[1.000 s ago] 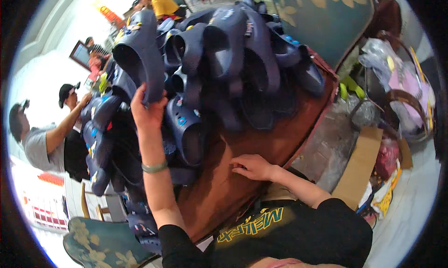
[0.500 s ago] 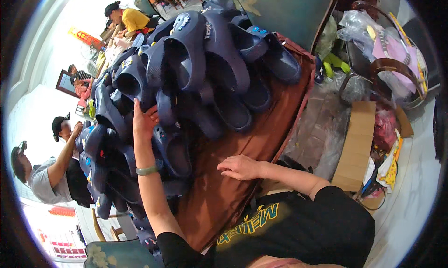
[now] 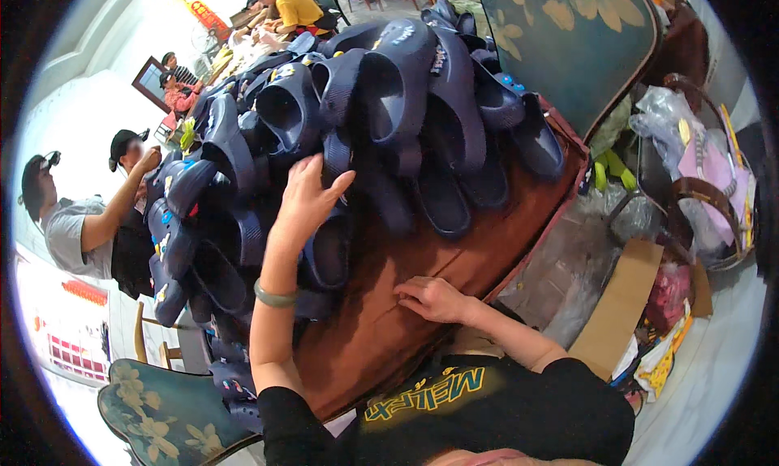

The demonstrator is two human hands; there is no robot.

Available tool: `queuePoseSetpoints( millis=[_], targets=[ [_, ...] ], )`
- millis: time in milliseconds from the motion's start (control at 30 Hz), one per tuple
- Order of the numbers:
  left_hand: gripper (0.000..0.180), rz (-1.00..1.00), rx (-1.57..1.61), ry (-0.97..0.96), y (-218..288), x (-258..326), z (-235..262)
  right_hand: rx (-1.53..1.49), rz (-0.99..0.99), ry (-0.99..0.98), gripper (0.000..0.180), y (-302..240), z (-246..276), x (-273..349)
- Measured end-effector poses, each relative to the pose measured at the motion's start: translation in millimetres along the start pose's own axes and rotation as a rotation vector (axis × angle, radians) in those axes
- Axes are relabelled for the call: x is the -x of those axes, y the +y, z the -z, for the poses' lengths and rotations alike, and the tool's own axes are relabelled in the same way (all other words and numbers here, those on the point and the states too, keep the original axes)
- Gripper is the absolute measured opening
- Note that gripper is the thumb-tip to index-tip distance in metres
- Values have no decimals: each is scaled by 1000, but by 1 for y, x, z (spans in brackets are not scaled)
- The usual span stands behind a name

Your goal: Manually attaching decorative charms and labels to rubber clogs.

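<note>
A: Head view first. What is the left hand doing?

B: It reaches up toward 12 o'clock, fingers spread open, palm against the pile of navy clogs. It touches a clog strap and grips nothing. A green bangle sits on that wrist.

A: And the right hand?

B: Flat on the brown table, fingers loosely stretched toward 9 o'clock, holding nothing. It lies just below the pile, apart from the clogs.

A: Where is the pile?

B: It covers the table from centre up to 12 o'clock and spills down to 8 o'clock, the clogs heaped on one another.

A: Around it?

B: A flowered chair back at 1 o'clock, another at 7. Cardboard and plastic bags at 4 o'clock, a basket at 3. Two people in caps stand at 9 o'clock; a person in yellow sits at 11.
</note>
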State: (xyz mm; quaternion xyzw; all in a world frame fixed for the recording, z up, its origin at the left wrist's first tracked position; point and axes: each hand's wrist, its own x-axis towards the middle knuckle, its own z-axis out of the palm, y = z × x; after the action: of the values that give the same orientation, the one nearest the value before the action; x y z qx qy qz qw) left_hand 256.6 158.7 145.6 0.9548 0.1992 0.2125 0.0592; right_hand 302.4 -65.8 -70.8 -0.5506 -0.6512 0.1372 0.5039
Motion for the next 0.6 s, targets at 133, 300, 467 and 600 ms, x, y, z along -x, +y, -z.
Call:
queuePoseSetpoints(
  millis=[133,300,467,600],
  targets=[
    [62,-198,-168,359,37,-18,-14,15,-54,-47,23,-5,2,-4],
    [66,-251,-85,251,61,-47,-56,3,-101,-98,23,-10,6,-6],
    [53,-330,190,381,61,-74,-92,16,-130,-133,22,-9,5,-10],
    [48,-444,289,538,65,-60,-76,23,-129,-95,21,-7,4,-12]
  ],
)
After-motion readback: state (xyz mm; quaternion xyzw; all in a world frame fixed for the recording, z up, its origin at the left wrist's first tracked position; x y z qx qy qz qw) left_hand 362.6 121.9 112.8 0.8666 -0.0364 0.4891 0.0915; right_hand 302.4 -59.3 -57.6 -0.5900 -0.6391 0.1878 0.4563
